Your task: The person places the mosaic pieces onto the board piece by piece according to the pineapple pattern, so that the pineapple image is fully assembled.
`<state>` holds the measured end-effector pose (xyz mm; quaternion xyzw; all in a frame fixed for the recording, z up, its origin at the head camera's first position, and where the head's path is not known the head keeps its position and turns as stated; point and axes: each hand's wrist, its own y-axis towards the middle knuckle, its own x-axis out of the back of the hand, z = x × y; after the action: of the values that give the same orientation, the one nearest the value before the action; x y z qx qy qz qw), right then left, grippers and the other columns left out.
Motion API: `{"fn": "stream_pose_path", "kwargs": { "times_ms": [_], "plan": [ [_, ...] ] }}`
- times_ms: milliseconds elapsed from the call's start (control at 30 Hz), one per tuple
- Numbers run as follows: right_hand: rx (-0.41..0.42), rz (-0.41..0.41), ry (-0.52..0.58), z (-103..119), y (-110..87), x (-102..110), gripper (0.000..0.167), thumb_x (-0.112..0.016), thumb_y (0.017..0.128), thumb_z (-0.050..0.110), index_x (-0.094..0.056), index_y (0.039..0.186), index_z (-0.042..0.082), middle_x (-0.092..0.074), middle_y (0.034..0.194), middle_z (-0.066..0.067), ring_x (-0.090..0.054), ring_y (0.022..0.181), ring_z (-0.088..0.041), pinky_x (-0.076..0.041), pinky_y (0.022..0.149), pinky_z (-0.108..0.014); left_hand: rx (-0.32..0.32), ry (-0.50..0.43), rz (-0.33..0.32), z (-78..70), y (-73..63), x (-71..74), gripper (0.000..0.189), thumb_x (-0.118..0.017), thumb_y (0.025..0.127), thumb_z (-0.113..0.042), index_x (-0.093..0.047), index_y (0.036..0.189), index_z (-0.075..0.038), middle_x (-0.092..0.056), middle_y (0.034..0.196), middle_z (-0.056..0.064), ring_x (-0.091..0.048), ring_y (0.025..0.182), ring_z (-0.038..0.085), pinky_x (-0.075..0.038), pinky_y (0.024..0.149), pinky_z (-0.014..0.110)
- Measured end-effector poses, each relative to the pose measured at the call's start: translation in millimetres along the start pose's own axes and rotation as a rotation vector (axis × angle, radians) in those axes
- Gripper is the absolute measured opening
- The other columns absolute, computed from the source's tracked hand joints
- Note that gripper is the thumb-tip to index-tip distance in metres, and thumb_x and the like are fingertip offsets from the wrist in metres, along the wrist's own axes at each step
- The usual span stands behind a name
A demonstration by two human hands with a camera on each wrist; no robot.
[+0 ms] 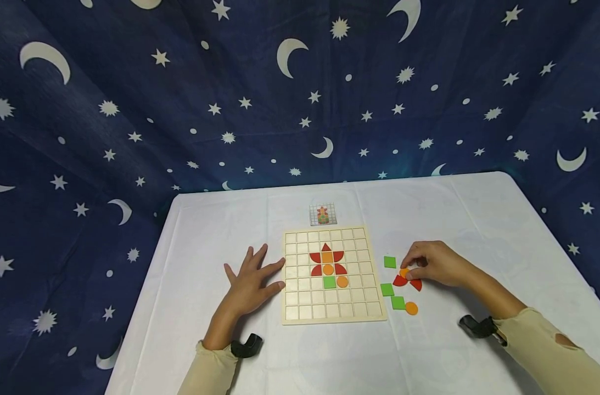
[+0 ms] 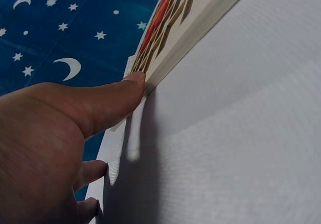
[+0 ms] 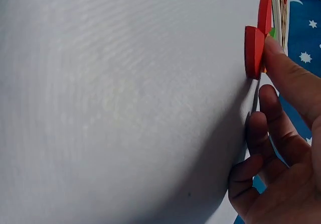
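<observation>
My left hand (image 1: 250,285) lies with fingers spread at the left side of a wooden grid board (image 1: 300,314). Its thumb (image 2: 120,96) and forefinger touch the board's edge. On the grid, red quarter-round pieces (image 1: 338,256), a red triangle (image 1: 325,247), an orange square (image 1: 326,257), a green square (image 1: 329,282) and two orange discs (image 1: 342,282) form a figure. Right of the board, my right hand (image 1: 435,263) pinches an orange disc (image 1: 404,272) between thumb and forefinger. Two red pieces (image 1: 416,285) lie just below those fingers.
Several green squares (image 1: 390,262) and another orange disc (image 1: 411,308) lie on the white tablecloth (image 1: 428,356), right of the board. Behind the board is a small pattern card (image 1: 323,214). A dark blue cloth (image 1: 260,109) with moons and stars hangs behind the table.
</observation>
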<state>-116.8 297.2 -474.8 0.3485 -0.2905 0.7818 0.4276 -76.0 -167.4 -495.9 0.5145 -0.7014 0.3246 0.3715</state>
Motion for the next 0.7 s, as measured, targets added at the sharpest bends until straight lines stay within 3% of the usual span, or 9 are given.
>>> {"fn": "stream_pose_path", "kwargs": {
  "times_ms": [267,500,600,700],
  "plan": [
    [-0.009,-0.006,0.055,11,8.3,5,0.022,-0.088,0.080,0.017,-0.069,0.086,0.026,-0.059,0.073,0.010,-0.055,0.072,-0.009,-0.046,0.066,-0.022,-0.001,-0.010,0.004,-0.4,-0.4,0.9,0.057,-0.071,0.091,-0.052,-0.060,0.144,-0.033,-0.026,0.169,0.011,-0.005,0.159,0.044,0.015,0.104,0.086],
    [0.006,-0.033,0.213,43,30.7,-7,0.011,-0.080,0.089,0.016,-0.077,0.098,0.020,-0.071,0.088,0.008,-0.062,0.075,-0.013,-0.052,0.066,-0.024,-0.003,-0.008,0.003,0.1,-0.6,1.0,0.057,-0.071,0.091,-0.052,-0.060,0.144,-0.033,-0.026,0.169,0.011,-0.005,0.159,0.044,0.014,0.104,0.086],
    [0.026,-0.024,0.259,61,41.4,-17,0.016,-0.078,0.091,0.016,-0.078,0.107,0.017,-0.073,0.097,0.007,-0.062,0.079,-0.014,-0.052,0.069,-0.023,-0.009,-0.008,0.003,0.7,-0.5,0.6,0.056,-0.071,0.092,-0.052,-0.060,0.144,-0.033,-0.026,0.169,0.011,-0.005,0.159,0.044,0.014,0.103,0.086],
    [0.039,-0.013,0.311,78,52.2,-29,0.019,-0.080,0.089,0.015,-0.075,0.108,0.015,-0.071,0.095,0.004,-0.062,0.082,-0.016,-0.052,0.072,-0.022,-0.013,-0.008,0.000,1.3,-0.7,0.2,0.056,-0.071,0.092,-0.051,-0.060,0.144,-0.033,-0.026,0.169,0.011,-0.006,0.159,0.044,0.014,0.103,0.086]
  ]
}}
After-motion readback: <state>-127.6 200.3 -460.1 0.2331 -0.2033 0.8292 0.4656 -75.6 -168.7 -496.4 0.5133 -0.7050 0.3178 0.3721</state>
